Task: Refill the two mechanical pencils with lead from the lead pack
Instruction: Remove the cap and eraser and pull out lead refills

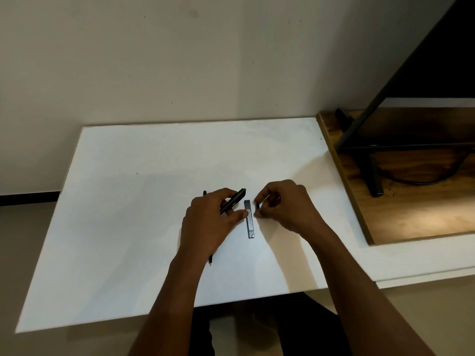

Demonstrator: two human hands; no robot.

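My left hand [213,222] grips a black mechanical pencil [235,200], its open top end pointing up and to the right; the thumb tip touches the lead pack. The grey, slim lead pack [249,222] lies flat on the white table [128,201] between my hands. My right hand [285,206] pinches a small black piece [257,206], seemingly a pencil cap, just right of the pack's top. A second black pencil [204,193] lies under my left hand, with only its ends showing.
A wooden board [411,201] sits at the right on a lower surface, carrying a black metal stand [372,170] and a cable. A plain wall rises behind the table. My dark-clothed lap shows below the near table edge.
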